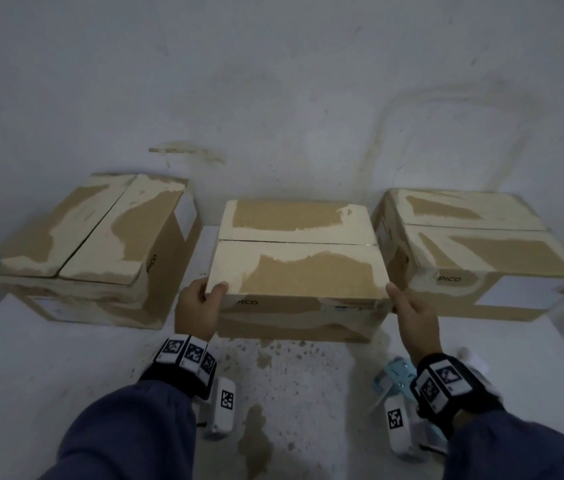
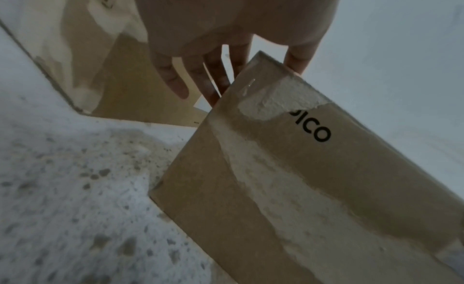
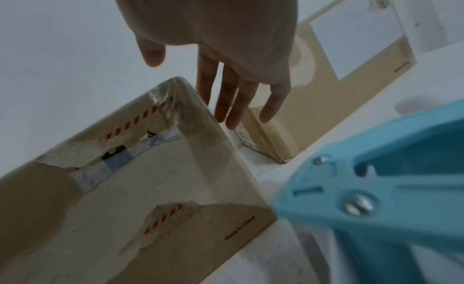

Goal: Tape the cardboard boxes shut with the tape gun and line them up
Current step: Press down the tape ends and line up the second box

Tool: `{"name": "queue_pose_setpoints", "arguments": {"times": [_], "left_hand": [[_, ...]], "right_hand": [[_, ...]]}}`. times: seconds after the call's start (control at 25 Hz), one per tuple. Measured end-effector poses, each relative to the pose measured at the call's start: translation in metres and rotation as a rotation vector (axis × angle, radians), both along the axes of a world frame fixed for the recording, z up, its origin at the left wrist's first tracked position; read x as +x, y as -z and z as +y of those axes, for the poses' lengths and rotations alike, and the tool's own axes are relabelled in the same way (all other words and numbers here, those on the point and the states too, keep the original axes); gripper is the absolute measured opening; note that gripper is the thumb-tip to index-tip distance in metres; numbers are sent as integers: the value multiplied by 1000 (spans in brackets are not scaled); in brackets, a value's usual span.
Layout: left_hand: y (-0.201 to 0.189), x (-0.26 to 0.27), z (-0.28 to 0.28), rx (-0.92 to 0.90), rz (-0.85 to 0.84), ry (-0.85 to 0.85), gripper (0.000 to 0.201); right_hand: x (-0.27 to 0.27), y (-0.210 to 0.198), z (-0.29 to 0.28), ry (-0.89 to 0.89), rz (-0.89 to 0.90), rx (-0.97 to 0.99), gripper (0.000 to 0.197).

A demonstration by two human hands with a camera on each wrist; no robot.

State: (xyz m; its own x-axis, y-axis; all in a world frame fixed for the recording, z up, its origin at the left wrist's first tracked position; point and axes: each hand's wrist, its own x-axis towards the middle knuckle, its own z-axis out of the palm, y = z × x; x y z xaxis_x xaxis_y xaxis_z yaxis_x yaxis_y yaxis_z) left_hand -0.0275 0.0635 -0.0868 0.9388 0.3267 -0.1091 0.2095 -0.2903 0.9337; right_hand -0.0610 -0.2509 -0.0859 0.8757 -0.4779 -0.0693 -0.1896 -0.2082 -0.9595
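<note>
Three worn cardboard boxes stand in a row on a white table. The middle box has both top flaps down with a bare seam between them. My left hand pinches its near left corner, thumb on top and fingers down the side. My right hand lies with straight fingers against the box's right side, in the gap to the right box. The light blue tape gun lies on the table under my right wrist, held by neither hand.
The left box sits turned at an angle, a gap apart from the middle one. A stained white wall rises close behind the boxes. The table is speckled brown in front, and its right edge falls just past the right box.
</note>
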Motion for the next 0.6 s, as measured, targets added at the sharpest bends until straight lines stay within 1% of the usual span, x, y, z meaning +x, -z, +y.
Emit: {"name": "queue_pose_setpoints", "arguments": {"times": [0.04, 0.08, 0.12, 0.16, 0.2, 0.24, 0.28, 0.32, 0.4, 0.48, 0.52, 0.6], "left_hand": [[-3, 1, 0, 8, 23, 29, 51], [-8, 3, -1, 11, 36, 51, 63], [-12, 5, -3, 31, 37, 71, 69], [-16, 8, -5, 87, 19, 102, 69], [-20, 12, -7, 183, 2, 148, 67], [-23, 16, -9, 294, -23, 199, 64], [-24, 21, -9, 394, -40, 250, 61], [-25, 25, -10, 463, -30, 305, 59], [-23, 27, -12, 555, 26, 389, 60], [-20, 26, -13, 665, 64, 437, 69], [-20, 26, -13, 709, 73, 455, 71], [-26, 27, -10, 740, 89, 465, 72]], "right_hand": [[2, -4, 0, -6, 6, -37, 40], [5, -7, 0, -18, 18, -63, 36], [8, -11, 1, -18, 28, -77, 28], [13, -14, 2, -22, 48, -77, 17], [16, -20, 4, -37, 74, -98, 20], [20, -24, 6, -78, 107, -142, 34], [24, -28, 9, -138, 129, -192, 45], [27, -29, 11, -193, 138, -241, 49], [30, -31, 19, -250, 127, -302, 52], [32, -27, 22, -269, 90, -397, 55], [32, -26, 23, -270, 89, -454, 53], [32, -28, 22, -238, 97, -530, 44]]}}
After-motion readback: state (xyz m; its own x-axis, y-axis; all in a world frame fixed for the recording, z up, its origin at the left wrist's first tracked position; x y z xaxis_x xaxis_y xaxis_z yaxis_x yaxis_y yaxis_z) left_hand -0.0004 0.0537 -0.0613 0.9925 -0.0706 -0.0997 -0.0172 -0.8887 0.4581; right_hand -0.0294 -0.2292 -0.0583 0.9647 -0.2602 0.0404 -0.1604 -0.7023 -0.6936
